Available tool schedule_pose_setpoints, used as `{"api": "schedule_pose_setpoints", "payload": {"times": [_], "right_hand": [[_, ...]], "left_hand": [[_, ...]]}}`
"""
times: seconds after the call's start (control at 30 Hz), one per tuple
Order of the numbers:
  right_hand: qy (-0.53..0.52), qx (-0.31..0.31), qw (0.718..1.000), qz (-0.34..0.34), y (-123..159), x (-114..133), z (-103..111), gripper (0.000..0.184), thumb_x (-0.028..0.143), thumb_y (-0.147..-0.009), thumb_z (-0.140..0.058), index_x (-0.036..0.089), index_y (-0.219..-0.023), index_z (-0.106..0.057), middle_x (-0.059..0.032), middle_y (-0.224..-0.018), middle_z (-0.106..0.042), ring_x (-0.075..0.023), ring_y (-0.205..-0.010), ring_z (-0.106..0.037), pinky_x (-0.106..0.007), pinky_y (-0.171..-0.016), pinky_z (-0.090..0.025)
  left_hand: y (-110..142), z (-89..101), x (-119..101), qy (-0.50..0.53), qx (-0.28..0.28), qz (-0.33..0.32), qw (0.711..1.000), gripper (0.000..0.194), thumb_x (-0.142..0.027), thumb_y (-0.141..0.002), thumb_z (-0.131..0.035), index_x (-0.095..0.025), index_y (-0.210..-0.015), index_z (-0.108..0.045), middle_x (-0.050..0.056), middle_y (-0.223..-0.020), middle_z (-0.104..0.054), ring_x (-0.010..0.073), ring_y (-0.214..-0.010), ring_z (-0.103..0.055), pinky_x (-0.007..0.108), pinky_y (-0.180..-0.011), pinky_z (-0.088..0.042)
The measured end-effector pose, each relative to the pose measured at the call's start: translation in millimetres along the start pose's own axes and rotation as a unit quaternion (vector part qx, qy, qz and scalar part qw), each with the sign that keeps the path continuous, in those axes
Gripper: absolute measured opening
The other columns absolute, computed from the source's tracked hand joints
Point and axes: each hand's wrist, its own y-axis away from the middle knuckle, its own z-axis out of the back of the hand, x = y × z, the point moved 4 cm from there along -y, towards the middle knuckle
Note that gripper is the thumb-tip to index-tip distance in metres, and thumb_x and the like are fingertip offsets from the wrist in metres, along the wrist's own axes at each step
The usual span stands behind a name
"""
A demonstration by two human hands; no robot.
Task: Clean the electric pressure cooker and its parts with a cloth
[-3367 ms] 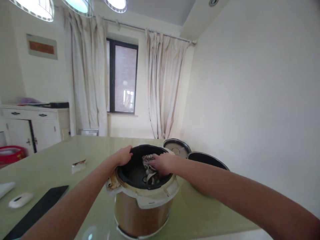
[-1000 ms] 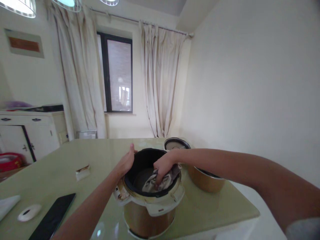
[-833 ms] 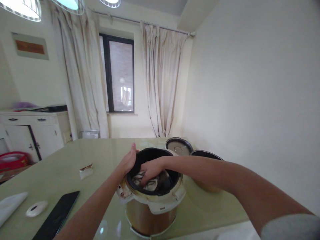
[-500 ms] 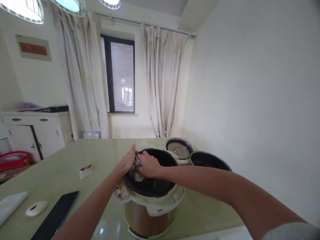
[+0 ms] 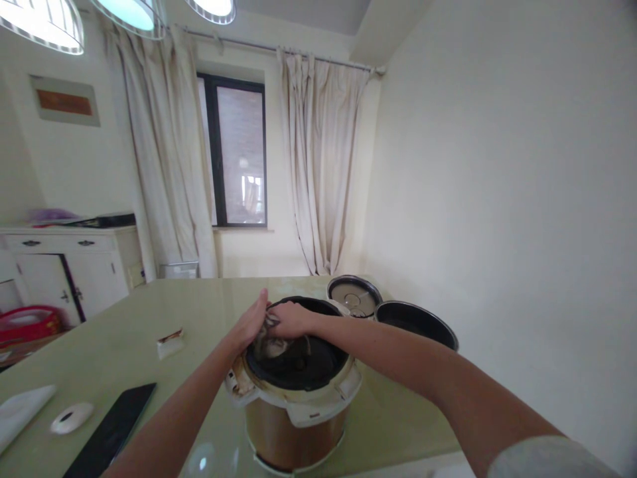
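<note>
In front of me stands an electric pressure cooker [image 5: 298, 435] with a brown body, a stained white collar and a dark, open inside. My right hand [image 5: 288, 320] reaches over it and is closed on a crumpled, dirty cloth [image 5: 271, 346] at the inner left side of the rim. My left hand [image 5: 253, 320] lies against the outer left of the rim, thumb pointing up, touching or very near the cloth. Its fingers are mostly hidden behind the cloth and rim. Behind the cooker are a round lid [image 5: 354, 297] and a dark inner pot [image 5: 417, 320].
On the left of the pale green table [image 5: 209, 392] lie a black phone [image 5: 112, 431], a white oval object [image 5: 72, 418], a white flat object [image 5: 22, 411] and a small white packet [image 5: 170, 342]. A white wall rises on the right; a white cabinet [image 5: 94, 265] stands far left.
My right hand and forearm have shifted slightly up and left along the rim, with the cloth still in the hand. My left hand stays nearly in place. The view has moved slightly.
</note>
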Motion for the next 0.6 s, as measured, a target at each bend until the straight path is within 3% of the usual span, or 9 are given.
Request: {"api": "schedule_pose_setpoints", "payload": {"times": [0.07,0.17,0.23,0.27,0.33,0.4,0.43,0.5,0.6], "right_hand": [[-0.15,0.051,0.987,0.023,0,8,-6,0.037,0.041,-0.086,-0.076,0.02,-0.116,-0.074,-0.0068,-0.112,-0.078,-0.0254,-0.101,-0.073,-0.034,-0.086,-0.058],[-0.339,0.152,0.928,-0.01,22,1,-12,0.029,0.036,-0.08,-0.079,0.017,-0.102,-0.076,-0.001,-0.096,-0.077,-0.0184,-0.088,-0.072,-0.026,-0.079,-0.057],[-0.365,0.238,0.898,-0.062,43,-12,-12,0.032,0.041,-0.077,-0.081,0.017,-0.097,-0.076,0.0008,-0.087,-0.075,-0.0175,-0.079,-0.071,-0.026,-0.072,-0.057],[-0.327,0.276,0.9,-0.082,52,-20,-10,0.034,0.045,-0.075,-0.082,0.017,-0.093,-0.077,0.0007,-0.084,-0.074,-0.0183,-0.076,-0.071,-0.027,-0.07,-0.057],[-0.158,0.308,0.934,-0.089,62,-34,-3,0.036,0.048,-0.07,-0.086,0.016,-0.084,-0.078,-0.0017,-0.078,-0.074,-0.0224,-0.075,-0.072,-0.03,-0.069,-0.057],[0.066,0.264,0.961,-0.054,57,-42,4,0.031,0.042,-0.067,-0.089,0.016,-0.079,-0.078,-0.0062,-0.08,-0.075,-0.0284,-0.08,-0.074,-0.035,-0.072,-0.057],[0.164,0.223,0.961,-0.02,51,-41,6,0.024,0.036,-0.07,-0.088,0.016,-0.08,-0.079,-0.0089,-0.086,-0.076,-0.0307,-0.085,-0.075,-0.039,-0.075,-0.057],[0.294,0.132,0.942,0.09,37,-30,5,0.008,0.024,-0.085,-0.076,0.018,-0.089,-0.079,-0.0131,-0.106,-0.077,-0.0319,-0.097,-0.074,-0.044,-0.084,-0.056],[0.324,0.04,0.893,0.31,26,-3,-5,0.028,0.013,-0.101,-0.052,0.025,-0.107,-0.077,-0.0107,-0.136,-0.069,-0.0277,-0.121,-0.064,-0.043,-0.096,-0.052]], "left_hand": [[0,1.5,0,-0.015,-0.01,0.01,1.0,0.1,-0.089,-0.087,-0.013,-0.013,-0.114,-0.072,0.019,-0.123,-0.077,0.0332,-0.127,-0.067,0.043,-0.115,-0.044],[-1,1.6,-1,-0.053,-0.015,-0.006,0.998,0.088,-0.082,-0.091,-0.015,-0.016,-0.108,-0.07,0.017,-0.12,-0.077,0.0331,-0.122,-0.069,0.044,-0.112,-0.046],[-2,-0.6,0,-0.079,-0.007,-0.031,0.996,0.071,-0.075,-0.092,-0.028,-0.018,-0.107,-0.067,0.015,-0.114,-0.078,0.0319,-0.112,-0.072,0.043,-0.104,-0.052],[-3,-1.9,1,-0.088,-0.002,-0.037,0.995,0.06,-0.069,-0.091,-0.036,-0.019,-0.107,-0.065,0.014,-0.11,-0.079,0.0311,-0.106,-0.073,0.043,-0.098,-0.054],[-5,-3.7,5,-0.099,0.002,-0.037,0.994,0.044,-0.056,-0.087,-0.05,-0.02,-0.108,-0.062,0.013,-0.106,-0.079,0.0299,-0.099,-0.073,0.041,-0.091,-0.055],[-6,-4.1,7,-0.109,0.0,-0.038,0.993,0.035,-0.045,-0.084,-0.053,-0.021,-0.108,-0.06,0.012,-0.104,-0.079,0.0292,-0.097,-0.073,0.041,-0.09,-0.054],[-6,-3.9,8,-0.114,0.001,-0.038,0.993,0.033,-0.042,-0.084,-0.052,-0.021,-0.108,-0.06,0.012,-0.104,-0.078,0.0289,-0.096,-0.073,0.041,-0.091,-0.054],[-6,-2.8,7,-0.124,0.001,-0.04,0.991,0.031,-0.042,-0.087,-0.048,-0.021,-0.108,-0.059,0.011,-0.102,-0.078,0.0285,-0.095,-0.073,0.042,-0.091,-0.054],[-4,0.0,2,-0.143,-0.001,-0.043,0.989,0.037,-0.049,-0.093,-0.038,-0.021,-0.106,-0.059,0.013,-0.102,-0.077,0.0296,-0.098,-0.073,0.043,-0.093,-0.054]]}}
